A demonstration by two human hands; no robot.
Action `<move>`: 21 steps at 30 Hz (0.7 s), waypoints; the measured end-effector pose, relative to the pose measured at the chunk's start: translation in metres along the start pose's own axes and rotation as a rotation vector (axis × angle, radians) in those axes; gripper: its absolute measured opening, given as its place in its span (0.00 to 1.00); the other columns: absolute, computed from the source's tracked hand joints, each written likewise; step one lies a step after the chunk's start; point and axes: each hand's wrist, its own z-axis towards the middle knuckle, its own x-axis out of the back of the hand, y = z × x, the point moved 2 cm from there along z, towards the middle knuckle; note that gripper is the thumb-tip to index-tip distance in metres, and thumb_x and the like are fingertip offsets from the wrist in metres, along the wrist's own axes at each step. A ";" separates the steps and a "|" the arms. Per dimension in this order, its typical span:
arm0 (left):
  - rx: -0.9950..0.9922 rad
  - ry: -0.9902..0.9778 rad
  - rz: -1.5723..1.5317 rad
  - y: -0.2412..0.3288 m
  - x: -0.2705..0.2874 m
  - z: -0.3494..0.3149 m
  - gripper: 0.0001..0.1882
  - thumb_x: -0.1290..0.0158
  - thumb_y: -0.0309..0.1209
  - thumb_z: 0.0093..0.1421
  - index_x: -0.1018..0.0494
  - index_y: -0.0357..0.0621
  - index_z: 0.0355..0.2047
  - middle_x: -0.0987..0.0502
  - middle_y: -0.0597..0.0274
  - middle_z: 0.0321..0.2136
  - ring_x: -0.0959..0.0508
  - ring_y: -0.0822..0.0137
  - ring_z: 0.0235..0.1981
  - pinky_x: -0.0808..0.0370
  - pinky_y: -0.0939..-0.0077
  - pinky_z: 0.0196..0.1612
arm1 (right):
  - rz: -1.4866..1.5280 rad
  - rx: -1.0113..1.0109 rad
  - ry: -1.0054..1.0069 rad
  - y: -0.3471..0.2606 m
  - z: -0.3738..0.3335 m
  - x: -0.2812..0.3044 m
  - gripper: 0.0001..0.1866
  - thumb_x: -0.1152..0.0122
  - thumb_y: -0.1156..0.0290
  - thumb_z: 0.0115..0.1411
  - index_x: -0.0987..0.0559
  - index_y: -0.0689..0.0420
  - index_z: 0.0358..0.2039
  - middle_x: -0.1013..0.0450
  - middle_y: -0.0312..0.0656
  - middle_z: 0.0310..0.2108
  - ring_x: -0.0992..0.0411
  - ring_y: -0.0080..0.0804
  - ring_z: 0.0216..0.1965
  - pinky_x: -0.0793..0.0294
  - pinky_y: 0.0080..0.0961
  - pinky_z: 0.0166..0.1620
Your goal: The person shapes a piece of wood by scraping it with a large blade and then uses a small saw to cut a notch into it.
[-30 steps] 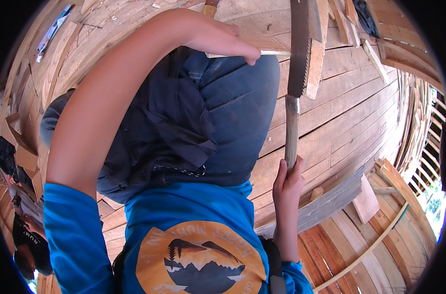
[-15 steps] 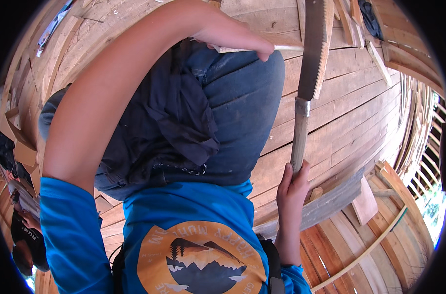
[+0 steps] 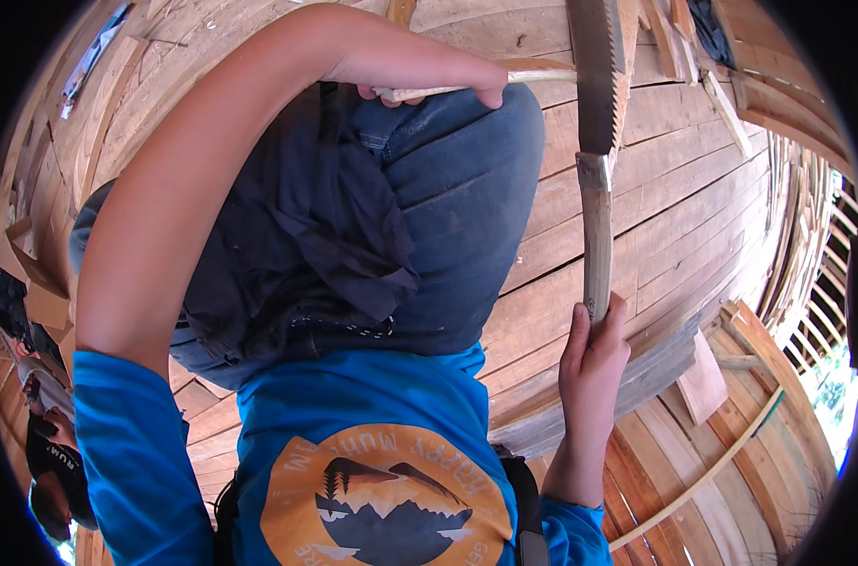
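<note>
Sawing a thin wooden stick braced across the knee.

The right hand (image 3: 591,363), at about four o'clock in the view, is closing its grip around the lower end of the handsaw (image 3: 596,160), whose pale wooden handle is running up toward one o'clock into a long toothed blade. The left hand (image 3: 429,71), at twelve o'clock, is wrapping shut around the wooden stick (image 3: 533,75) and pinning it on the jeans-clad knee (image 3: 466,189). The stick's free end is poking out toward the blade and meeting it at roughly one o'clock from the left grip. The stick looks light, stiff and likely to flex or snap, so holding it close to the cut seems wise. The saw looks rigid, sharp-toothed and best held by the handle only. A plank floor (image 3: 693,189) is lying beneath.
</note>
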 end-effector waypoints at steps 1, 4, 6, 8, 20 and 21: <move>-0.044 -0.008 -0.032 0.000 -0.003 0.002 0.30 0.50 0.65 0.49 0.26 0.48 0.28 0.33 0.68 0.22 0.32 0.70 0.25 0.34 0.73 0.33 | -0.002 -0.006 0.006 -0.003 0.002 0.000 0.11 0.48 0.72 0.67 0.32 0.60 0.48 0.31 0.51 0.15 0.26 0.50 0.19 0.32 0.38 0.22; -0.095 0.006 -0.107 -0.011 -0.006 0.003 0.30 0.50 0.64 0.49 0.25 0.49 0.28 0.33 0.68 0.22 0.32 0.71 0.25 0.35 0.73 0.32 | 0.014 0.008 0.007 -0.008 0.005 -0.002 0.11 0.47 0.71 0.67 0.32 0.60 0.48 0.31 0.50 0.15 0.26 0.49 0.19 0.32 0.37 0.22; -0.052 0.005 -0.134 -0.019 -0.006 0.008 0.30 0.49 0.65 0.49 0.25 0.48 0.28 0.34 0.68 0.22 0.33 0.72 0.25 0.36 0.73 0.32 | 0.026 -0.001 -0.019 0.006 -0.008 -0.010 0.12 0.47 0.71 0.66 0.32 0.60 0.48 0.31 0.50 0.15 0.26 0.49 0.19 0.32 0.36 0.21; -0.008 -0.003 -0.113 -0.017 -0.003 0.007 0.32 0.49 0.64 0.49 0.24 0.45 0.33 0.29 0.64 0.26 0.29 0.68 0.29 0.33 0.72 0.35 | 0.037 -0.008 -0.026 0.018 -0.021 -0.011 0.12 0.46 0.70 0.66 0.32 0.59 0.47 0.31 0.50 0.15 0.26 0.50 0.18 0.31 0.36 0.21; -0.027 0.176 0.281 0.009 -0.028 -0.014 0.49 0.51 0.60 0.51 0.39 0.26 0.59 0.26 0.40 0.51 0.23 0.50 0.51 0.27 0.61 0.52 | 0.665 -0.076 -0.084 0.062 -0.010 -0.036 0.08 0.56 0.80 0.53 0.30 0.62 0.34 0.37 0.37 0.21 0.36 0.22 0.20 0.35 0.20 0.25; -0.020 0.195 0.325 0.011 -0.031 -0.015 0.48 0.51 0.59 0.51 0.38 0.27 0.59 0.25 0.41 0.50 0.23 0.50 0.50 0.27 0.60 0.51 | 0.738 -0.092 -0.131 0.059 -0.005 -0.037 0.10 0.58 0.80 0.54 0.30 0.62 0.36 0.36 0.36 0.24 0.34 0.23 0.22 0.33 0.20 0.26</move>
